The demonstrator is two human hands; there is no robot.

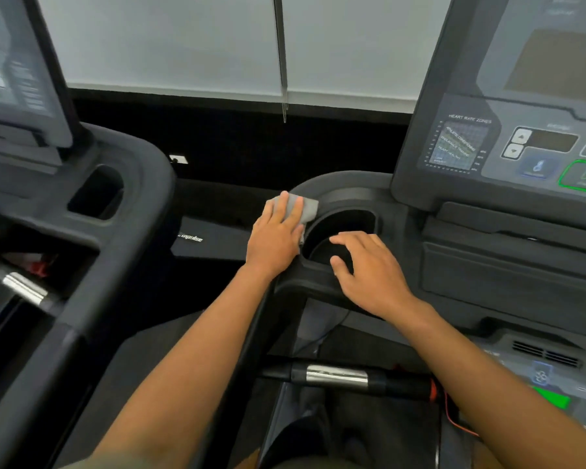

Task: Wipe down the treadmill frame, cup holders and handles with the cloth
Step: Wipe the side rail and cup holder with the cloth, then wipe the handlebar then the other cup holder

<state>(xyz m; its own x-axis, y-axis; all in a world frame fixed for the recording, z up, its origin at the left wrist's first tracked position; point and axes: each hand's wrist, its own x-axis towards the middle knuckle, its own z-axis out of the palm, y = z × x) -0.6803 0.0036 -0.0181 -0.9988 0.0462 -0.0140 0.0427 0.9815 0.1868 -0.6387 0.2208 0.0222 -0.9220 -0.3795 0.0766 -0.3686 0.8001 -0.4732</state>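
The cloth (303,206) is showing as a small pale grey square, folded flat with a soft, matte surface, lying on the outer left rim of the cup holder (344,228) on the treadmill frame (332,187). The left hand (276,233) is lying flat on top of it, fingers stretched out and close together, pressing it against the dark moulded plastic rather than gripping it. The right hand (369,272) is resting loosely open on the near edge of the same cup holder, fingers gently curled over the rim and holding nothing.

Two treadmills are showing: the one being cleaned, and a second treadmill (115,211) to the left with its own oval cup holder. Each is carrying one console; the right console (508,130) is a smooth grey panel with a heart-rate chart and a green-ringed button. Two handles with shiny metal sleeves are appearing, one handle (339,376) below the arms and another handle (24,288) at the left. The cup holder is a deep, round, black well; its bottom is looking bare, though the shadow is making that hard to judge.
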